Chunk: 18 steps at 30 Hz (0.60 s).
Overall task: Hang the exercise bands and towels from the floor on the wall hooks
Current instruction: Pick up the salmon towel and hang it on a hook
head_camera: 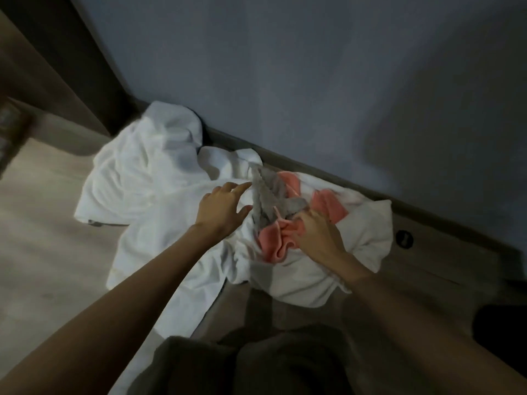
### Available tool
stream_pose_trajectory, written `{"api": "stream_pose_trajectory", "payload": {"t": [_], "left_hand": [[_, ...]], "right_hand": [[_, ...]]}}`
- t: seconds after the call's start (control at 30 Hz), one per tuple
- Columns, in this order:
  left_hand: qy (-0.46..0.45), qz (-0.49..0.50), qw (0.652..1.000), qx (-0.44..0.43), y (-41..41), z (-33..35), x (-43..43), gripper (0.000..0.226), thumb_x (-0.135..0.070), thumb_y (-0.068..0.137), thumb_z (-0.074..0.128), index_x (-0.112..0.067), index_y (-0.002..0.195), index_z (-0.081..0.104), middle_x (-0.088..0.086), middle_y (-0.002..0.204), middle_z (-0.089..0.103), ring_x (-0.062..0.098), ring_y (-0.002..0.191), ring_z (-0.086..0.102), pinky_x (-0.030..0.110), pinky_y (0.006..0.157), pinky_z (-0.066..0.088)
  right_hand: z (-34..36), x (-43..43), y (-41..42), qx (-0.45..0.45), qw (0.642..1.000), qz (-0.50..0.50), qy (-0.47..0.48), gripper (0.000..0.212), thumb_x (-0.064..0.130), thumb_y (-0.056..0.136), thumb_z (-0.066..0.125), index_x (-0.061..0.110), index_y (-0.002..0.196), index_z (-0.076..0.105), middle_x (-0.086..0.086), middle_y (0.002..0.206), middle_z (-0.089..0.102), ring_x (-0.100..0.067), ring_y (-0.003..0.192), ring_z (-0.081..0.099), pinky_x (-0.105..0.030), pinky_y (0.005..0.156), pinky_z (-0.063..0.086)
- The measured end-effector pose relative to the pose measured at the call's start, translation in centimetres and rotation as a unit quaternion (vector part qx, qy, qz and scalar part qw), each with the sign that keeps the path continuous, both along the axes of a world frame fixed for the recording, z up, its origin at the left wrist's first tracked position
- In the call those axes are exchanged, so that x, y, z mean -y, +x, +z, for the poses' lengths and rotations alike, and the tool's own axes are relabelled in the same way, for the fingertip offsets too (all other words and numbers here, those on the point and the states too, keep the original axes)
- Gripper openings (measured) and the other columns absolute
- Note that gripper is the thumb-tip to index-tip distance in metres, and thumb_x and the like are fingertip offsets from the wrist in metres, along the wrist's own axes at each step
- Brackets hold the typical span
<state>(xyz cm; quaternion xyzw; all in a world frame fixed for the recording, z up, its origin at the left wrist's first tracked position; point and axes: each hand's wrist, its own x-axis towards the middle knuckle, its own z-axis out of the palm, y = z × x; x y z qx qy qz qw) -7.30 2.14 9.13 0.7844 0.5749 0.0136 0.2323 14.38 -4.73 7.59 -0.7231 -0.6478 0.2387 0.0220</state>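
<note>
A heap of white towels (148,178) lies on the wooden floor against the wall. On its right part sit a crumpled grey cloth (266,192) and a pink towel (275,240), whose other folds show further right. My left hand (221,209) hovers over the white fabric with fingers spread, its fingertips at the grey cloth's edge. My right hand (312,233) has its fingers curled into the pink towel where it meets the grey cloth. No exercise bands or wall hooks are in sight.
A plain bluish wall (313,81) with a dark skirting board runs diagonally behind the heap. A small round black object (404,238) lies on the floor to the right. A dark door frame (57,61) stands at the left. My dark-clothed knees fill the bottom.
</note>
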Motion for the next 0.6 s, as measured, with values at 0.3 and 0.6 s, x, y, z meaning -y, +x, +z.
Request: {"api": "stream_pose_trajectory", "payload": {"t": [0.3, 0.6], "left_hand": [[0.025, -0.128, 0.991, -0.005, 7.0, -16.2, -5.6, 0.060, -0.029, 0.089, 0.056, -0.027, 0.145, 0.033, 0.005, 0.157, 0.019, 0.029, 0.141, 0.020, 0.045, 0.108, 0.034], [0.114, -0.116, 0.986, -0.018, 4.9, -17.4, -6.9, 0.025, -0.011, 0.089, 0.045, -0.018, 0.113, 0.049, 0.009, 0.115, 0.063, 0.028, 0.117, 0.054, 0.048, 0.117, 0.012]], "right_hand": [[-16.7, -1.6, 0.6, -0.065, 0.995, -0.051, 0.057, 0.043, 0.060, 0.070, 0.062, 0.021, 0.085, 0.071, -0.002, 0.080, 0.070, -0.019, 0.077, 0.064, -0.034, 0.065, 0.053], [-15.0, -2.0, 2.7, -0.177, 0.976, -0.092, 0.089, 0.015, 0.028, 0.091, 0.052, 0.019, 0.080, 0.053, -0.002, 0.072, 0.059, -0.018, 0.066, 0.055, -0.035, 0.062, 0.045]]}}
